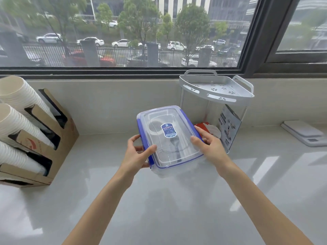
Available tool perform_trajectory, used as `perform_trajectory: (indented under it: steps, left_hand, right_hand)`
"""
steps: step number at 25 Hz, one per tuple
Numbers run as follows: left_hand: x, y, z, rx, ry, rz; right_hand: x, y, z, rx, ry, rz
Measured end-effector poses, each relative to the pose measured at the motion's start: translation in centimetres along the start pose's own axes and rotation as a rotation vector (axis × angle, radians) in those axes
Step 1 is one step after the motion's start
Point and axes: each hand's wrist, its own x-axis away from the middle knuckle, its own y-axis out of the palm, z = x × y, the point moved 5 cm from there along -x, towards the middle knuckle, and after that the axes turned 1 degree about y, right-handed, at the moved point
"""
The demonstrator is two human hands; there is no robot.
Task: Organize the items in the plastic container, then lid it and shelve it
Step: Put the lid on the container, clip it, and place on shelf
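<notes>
A clear plastic container (177,156) with a blue-trimmed lid (157,117) on top is held above the pale counter, tilted a little. A blue label sits in the lid's middle, and dark items show dimly through it. My left hand (137,152) grips the container's left side, thumb on the lid. My right hand (210,145) grips its right side, fingers over the blue clip. A white corner shelf (215,88) on legs stands behind and to the right, its top tier bare.
A cardboard holder (58,138) with stacks of paper cups stands at the left. Under the shelf lie a red-and-white packet (208,127) and a printed card (230,128). A white kitchen scale (306,132) sits far right. A window runs along the back wall.
</notes>
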Motion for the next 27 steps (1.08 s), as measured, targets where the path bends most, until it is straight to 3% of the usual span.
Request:
perform_trajectory:
  steps: [12,22,27]
  left_hand:
    - [-3.6,5.6,10.0,0.131,0.132,-0.116]
    - [-8.5,10.5,16.9,0.22,0.216,-0.163]
    - [-11.6,13.9,18.3,0.263,0.164,-0.165]
  right_hand:
    - [-4.2,-7.9,-9.2,-0.049,-0.117,0.0]
    - [-11.2,-13.5,-13.9,0.006,-0.195,0.097]
    - [-14.5,-16.5,-15.3,0.041,-0.207,0.201]
